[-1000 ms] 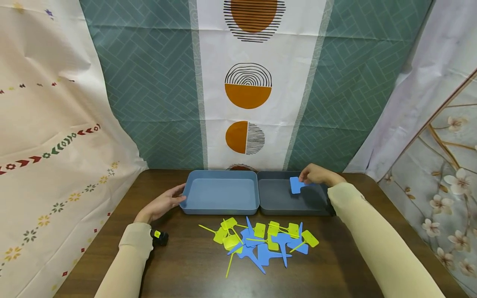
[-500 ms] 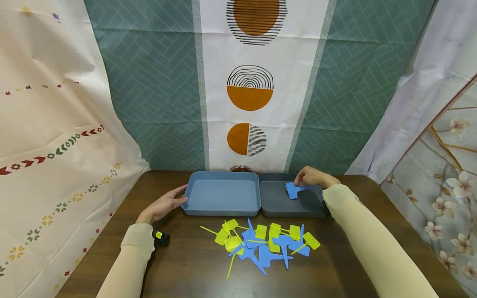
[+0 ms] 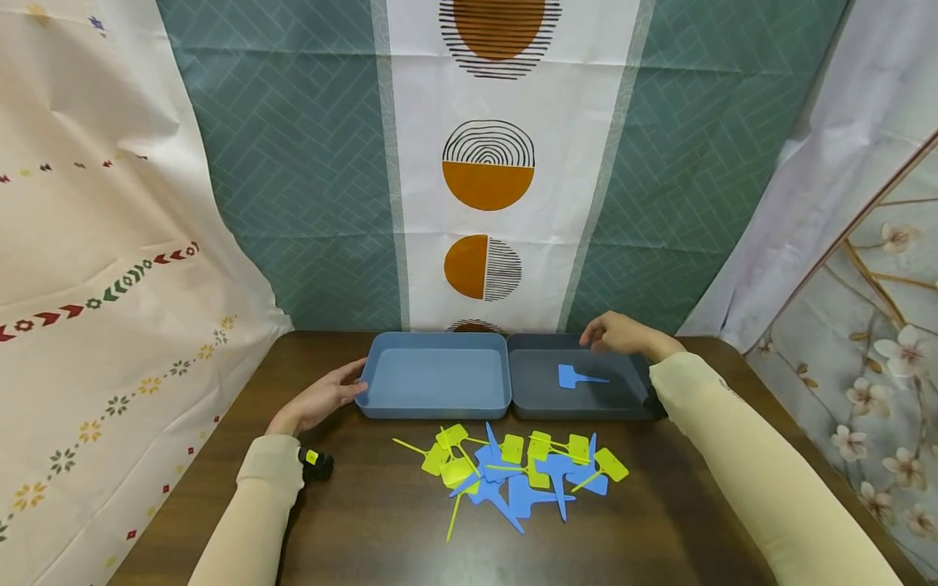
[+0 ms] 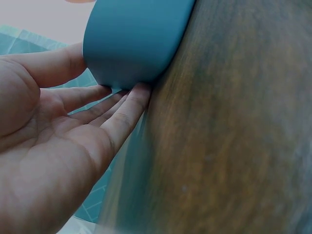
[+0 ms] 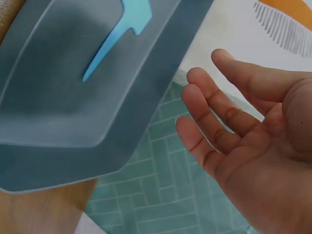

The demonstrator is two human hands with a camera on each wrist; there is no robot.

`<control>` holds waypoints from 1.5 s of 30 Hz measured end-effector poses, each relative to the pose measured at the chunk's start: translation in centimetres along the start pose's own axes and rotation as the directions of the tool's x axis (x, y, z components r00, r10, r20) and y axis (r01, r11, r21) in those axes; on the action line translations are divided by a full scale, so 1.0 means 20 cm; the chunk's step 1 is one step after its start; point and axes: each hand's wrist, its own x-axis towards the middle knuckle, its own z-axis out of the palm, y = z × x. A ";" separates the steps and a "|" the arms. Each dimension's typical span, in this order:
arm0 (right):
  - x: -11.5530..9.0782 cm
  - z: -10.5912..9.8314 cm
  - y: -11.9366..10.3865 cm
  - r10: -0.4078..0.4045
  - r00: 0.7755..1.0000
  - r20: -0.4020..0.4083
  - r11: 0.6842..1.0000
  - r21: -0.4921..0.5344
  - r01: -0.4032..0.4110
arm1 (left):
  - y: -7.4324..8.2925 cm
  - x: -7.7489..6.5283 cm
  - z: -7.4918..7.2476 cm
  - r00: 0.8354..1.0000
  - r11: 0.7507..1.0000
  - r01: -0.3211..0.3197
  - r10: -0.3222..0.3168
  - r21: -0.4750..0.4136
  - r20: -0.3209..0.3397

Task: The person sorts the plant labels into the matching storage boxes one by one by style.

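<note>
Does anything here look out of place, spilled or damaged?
Nothing looks spilled or damaged. The flat yellow and blue T-shaped plastic tags lie jumbled, many overlapping, on the brown wooden table, merely untidy; one blue tag lies alone in the rectangular dark grey tray.

Blue tag [image 3: 572, 377]: released. At 1.0 s and 0.5 s back, pinched in the right hand [image 3: 620, 333] with its plate tilted; now lying flat near mid-floor of the dark grey tray [image 3: 579, 413], plate toward the left edge, stem pointing to the right edge. Whole stem now visible; fingers covered part of it before. Right hand: raised off the tag and shifted toward the tray's far edge, thumb and fingers now apart, well clear of the tag.
</note>
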 end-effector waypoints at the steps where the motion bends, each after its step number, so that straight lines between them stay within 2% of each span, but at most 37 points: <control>1: 0.00 -0.01 -0.01 -0.009 1.000 0.001 1.000 -0.002 0.009 | 0.00 0.00 0.00 1.000 1.000 -0.002 0.002 0.000 0.000; 8: -0.04 -0.03 -0.05 -0.062 0.998 0.012 0.998 -0.001 0.062 | 0.00 0.00 0.00 1.000 1.000 -0.004 0.004 -0.024 0.006; 11: -0.05 -0.02 -0.06 -0.059 0.998 0.025 0.998 0.004 0.059 | 0.00 0.00 0.00 1.000 0.999 -0.006 0.006 -0.032 0.015; 16: -0.09 0.01 -0.08 -0.052 0.997 0.061 0.999 0.013 0.051 | 0.01 -0.01 0.00 1.000 0.999 -0.006 0.006 -0.036 0.014; 21: -0.13 0.05 -0.12 -0.092 0.991 0.095 0.995 0.036 0.089 | -0.01 -0.01 0.00 1.000 0.999 0.000 0.000 -0.048 0.006; 27: -0.19 0.08 -0.15 -0.153 0.980 0.124 0.988 0.056 0.147 | -0.02 -0.01 0.01 0.999 0.998 -0.006 0.004 -0.057 -0.033; 38: -0.26 0.14 -0.15 -0.153 0.978 0.140 0.987 0.065 0.145 | -0.01 0.01 0.01 0.999 0.999 -0.017 0.016 -0.036 -0.049; 45: -0.30 0.20 -0.16 -0.190 0.969 0.157 0.980 0.086 0.178 | 0.00 0.00 0.01 0.999 0.999 -0.026 0.025 -0.030 -0.043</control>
